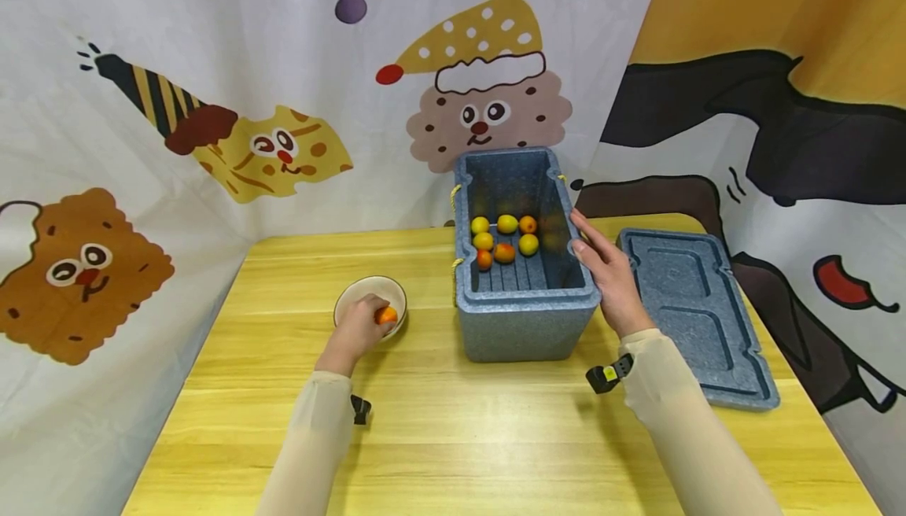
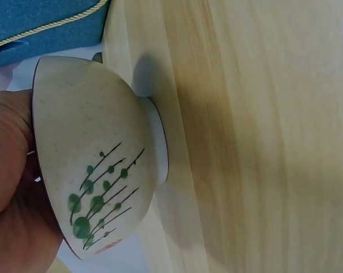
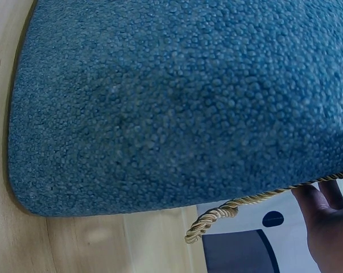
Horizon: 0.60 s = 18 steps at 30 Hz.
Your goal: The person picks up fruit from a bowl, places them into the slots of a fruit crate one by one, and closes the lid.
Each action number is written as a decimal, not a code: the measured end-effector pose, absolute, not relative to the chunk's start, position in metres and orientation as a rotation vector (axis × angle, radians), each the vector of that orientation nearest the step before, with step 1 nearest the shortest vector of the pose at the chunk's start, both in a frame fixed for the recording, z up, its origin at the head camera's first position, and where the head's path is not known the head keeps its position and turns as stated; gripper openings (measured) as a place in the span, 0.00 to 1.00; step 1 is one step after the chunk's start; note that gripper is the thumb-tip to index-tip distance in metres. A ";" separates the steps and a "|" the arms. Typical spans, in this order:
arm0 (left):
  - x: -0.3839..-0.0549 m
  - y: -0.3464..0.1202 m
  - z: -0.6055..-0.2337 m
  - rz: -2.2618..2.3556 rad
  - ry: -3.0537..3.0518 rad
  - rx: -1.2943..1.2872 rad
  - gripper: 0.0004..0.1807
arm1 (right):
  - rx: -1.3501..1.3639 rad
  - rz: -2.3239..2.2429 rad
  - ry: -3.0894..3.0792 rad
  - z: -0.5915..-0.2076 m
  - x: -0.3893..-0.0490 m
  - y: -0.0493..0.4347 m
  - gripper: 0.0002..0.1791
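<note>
My left hand [image 1: 359, 331] reaches down into a cream bowl [image 1: 347, 296] and pinches a small orange fruit [image 1: 386, 315] between thumb and fingers. In the left wrist view the bowl [image 2: 91, 131] shows green sprigs painted on its outside; its rim hides the fingertips. My right hand [image 1: 614, 284] rests with fairly straight fingers against the right side of a grey-blue foam box [image 1: 520, 335], at its rim. Inside the open box lie several small yellow and orange fruits [image 1: 505, 253]. The right wrist view shows fingers [image 3: 313, 202] by the box's twisted rope [image 3: 217, 215].
The box's grey-blue lid [image 1: 679, 296] lies flat to its right on the wooden table [image 1: 425, 437]. Yellow rope loops [image 1: 455, 264] hang on the box's left side. A cartoon-printed curtain [image 1: 283, 28] hangs behind the table.
</note>
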<state>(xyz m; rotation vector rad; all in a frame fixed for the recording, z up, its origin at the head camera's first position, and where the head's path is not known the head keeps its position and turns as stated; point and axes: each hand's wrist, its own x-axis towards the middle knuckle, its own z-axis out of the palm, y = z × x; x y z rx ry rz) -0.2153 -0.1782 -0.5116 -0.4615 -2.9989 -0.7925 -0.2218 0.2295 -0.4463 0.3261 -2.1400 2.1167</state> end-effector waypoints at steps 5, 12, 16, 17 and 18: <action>-0.215 -0.178 -0.513 -0.807 -3.001 -0.446 0.17 | 0.326 2.119 -2.137 -0.447 -0.222 0.229 0.27; -0.216 -0.179 -0.514 -0.789 -2.995 -0.451 0.17 | 0.322 2.116 -2.137 -0.446 -0.222 0.229 0.27; -0.216 -0.179 -0.513 -0.787 -2.988 -0.460 0.17 | 0.318 2.114 -2.139 -0.446 -0.222 0.229 0.27; -0.216 -0.179 -0.514 -0.788 -2.986 -0.462 0.17 | 0.318 2.116 -2.136 -0.446 -0.222 0.229 0.27; -0.216 -0.179 -0.514 -0.791 -2.982 -0.464 0.17 | 0.317 2.115 -2.136 -0.446 -0.222 0.230 0.27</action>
